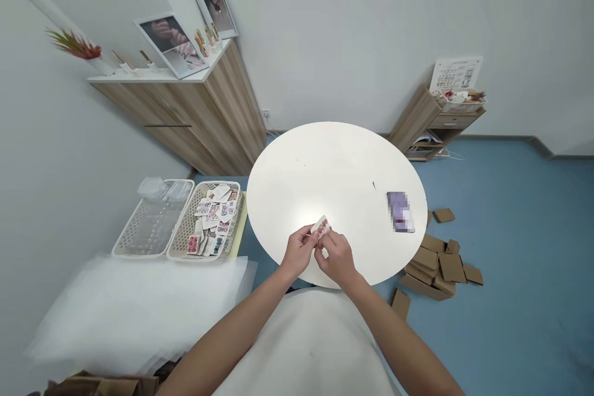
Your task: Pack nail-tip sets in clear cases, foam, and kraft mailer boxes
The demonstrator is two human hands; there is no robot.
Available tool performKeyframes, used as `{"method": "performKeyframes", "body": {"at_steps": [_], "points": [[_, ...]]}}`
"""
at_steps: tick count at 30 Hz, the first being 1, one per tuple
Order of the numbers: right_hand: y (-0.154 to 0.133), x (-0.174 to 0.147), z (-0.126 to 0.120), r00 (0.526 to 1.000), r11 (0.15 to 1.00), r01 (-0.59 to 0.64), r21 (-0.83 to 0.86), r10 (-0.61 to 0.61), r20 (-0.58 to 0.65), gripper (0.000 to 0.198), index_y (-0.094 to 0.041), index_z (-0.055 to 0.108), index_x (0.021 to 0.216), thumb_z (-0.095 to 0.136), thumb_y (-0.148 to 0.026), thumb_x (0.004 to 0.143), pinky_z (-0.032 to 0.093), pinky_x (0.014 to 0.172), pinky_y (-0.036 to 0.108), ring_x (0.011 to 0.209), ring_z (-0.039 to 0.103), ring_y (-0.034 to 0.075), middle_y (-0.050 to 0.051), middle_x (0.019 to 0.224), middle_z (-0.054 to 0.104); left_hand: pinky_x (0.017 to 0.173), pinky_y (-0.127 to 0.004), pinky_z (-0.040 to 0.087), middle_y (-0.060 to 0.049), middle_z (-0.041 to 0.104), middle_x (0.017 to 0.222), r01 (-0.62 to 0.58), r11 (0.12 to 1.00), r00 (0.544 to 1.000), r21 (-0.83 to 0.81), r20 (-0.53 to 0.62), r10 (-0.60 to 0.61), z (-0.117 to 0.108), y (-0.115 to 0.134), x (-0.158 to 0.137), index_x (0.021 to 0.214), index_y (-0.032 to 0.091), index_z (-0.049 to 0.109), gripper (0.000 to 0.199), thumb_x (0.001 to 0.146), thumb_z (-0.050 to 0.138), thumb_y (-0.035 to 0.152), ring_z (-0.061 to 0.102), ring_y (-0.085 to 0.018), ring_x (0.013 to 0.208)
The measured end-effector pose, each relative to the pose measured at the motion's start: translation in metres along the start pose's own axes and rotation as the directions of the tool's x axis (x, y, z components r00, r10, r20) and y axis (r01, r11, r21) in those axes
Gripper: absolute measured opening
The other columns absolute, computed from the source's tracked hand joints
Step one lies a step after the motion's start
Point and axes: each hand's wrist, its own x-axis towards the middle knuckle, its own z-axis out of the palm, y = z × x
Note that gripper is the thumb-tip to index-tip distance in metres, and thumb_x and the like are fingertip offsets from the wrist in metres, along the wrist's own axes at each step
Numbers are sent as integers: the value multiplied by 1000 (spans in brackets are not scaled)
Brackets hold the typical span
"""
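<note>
A small white card of press-on nails (321,225), with reddish-brown nail shapes on it, is held up over the near part of the round white table (325,154). My left hand (299,252) pinches its left edge between thumb and fingers. At the card's lower right, my right hand (338,257) is closed with its fingertips on it; the fingers cover part of the card. To the left, a white basket (172,250) holds several similar cards (214,213) in mixed colours. Next to it, another white basket (121,246) contains clear plastic packaging (151,226).
A pixelated purple phone-like item (400,211) and a tiny dark object (374,185) lie on the table's right side. Brown cardboard boxes (434,266) are piled on the floor at right. White sheeting (139,309) lies at lower left. Wooden cabinets (232,111) stand behind.
</note>
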Motion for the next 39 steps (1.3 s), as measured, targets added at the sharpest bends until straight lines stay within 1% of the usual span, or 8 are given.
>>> {"method": "performKeyframes", "body": {"at_steps": [6, 13, 16, 20, 25, 30, 34, 39], "points": [[29, -4, -17, 984, 988, 74, 132, -94, 152, 19, -20, 54, 92, 48, -23, 75, 37, 69, 32, 77, 50, 18, 6, 85, 55, 64, -25, 45, -5, 61, 84, 161, 986, 985, 46, -68, -158, -8, -12, 11, 100, 17, 59, 37, 77, 48, 44, 55, -14, 74], [59, 14, -41, 951, 892, -199, 406, 76, 300, 70, -25, 30, 126, 62, -33, 64, 43, 76, 37, 94, 47, 21, 10, 113, 43, 68, -28, 44, -7, 62, 84, 217, 975, 968, 57, 118, -222, -14, 4, 26, 103, 16, 58, 40, 77, 49, 46, 56, -15, 75], [61, 13, -36, 902, 789, -339, 513, 118, 415, 69, -28, 27, 126, 61, -29, 66, 45, 70, 33, 76, 50, 15, 4, 100, 48, 68, -28, 44, -6, 61, 85, 239, 970, 957, 42, 158, -243, -11, 7, 30, 103, 17, 57, 40, 76, 50, 45, 56, -15, 74], [59, 2, -22, 857, 644, -493, 586, 241, 456, 56, -27, 36, 117, 61, -26, 66, 44, 62, 28, 60, 47, 10, -3, 77, 46, 67, -27, 44, -5, 59, 83, 265, 964, 962, 21, 65, -266, -8, 2, 31, 102, 17, 57, 39, 73, 55, 43, 55, -13, 71], [55, -10, -8, 797, 476, -604, 639, 366, 481, 57, -26, 36, 112, 64, -26, 63, 42, 56, 25, 53, 44, 7, -7, 68, 42, 69, -27, 45, -6, 55, 93, 185, 976, 983, 116, -35, -182, -15, -6, 26, 112, 18, 49, 46, 71, 57, 39, 55, -12, 75], [53, -11, -1, 727, 313, -683, 660, 382, 571, 59, -25, 32, 111, 64, -31, 62, 40, 53, 24, 53, 46, 9, -8, 62, 43, 78, -32, 43, -6, 52, 105, 41, 881, 993, 470, 80, -89, -26, -13, 19, 127, 25, 33, 73, 62, 66, 33, 54, -11, 76], [51, -13, 6, 686, 256, -725, 639, 352, 637, 61, -25, 31, 113, 65, -32, 62, 41, 54, 25, 55, 47, 10, -8, 62, 45, 76, -32, 43, -5, 50, 107, -12, 821, 985, 570, 149, -88, -36, -23, 18, 132, 28, 24, 83, 60, 67, 31, 53, -11, 74], [43, -15, 22, 670, 262, -742, 617, 319, 670, 60, -25, 32, 114, 64, -30, 63, 42, 56, 25, 57, 48, 10, -8, 63, 43, 68, -28, 43, -2, 55, 89, -48, 784, 969, 620, 220, -115, -57, -36, 16, 128, 24, 35, 72, 62, 65, 31, 51, -13, 70]]}}
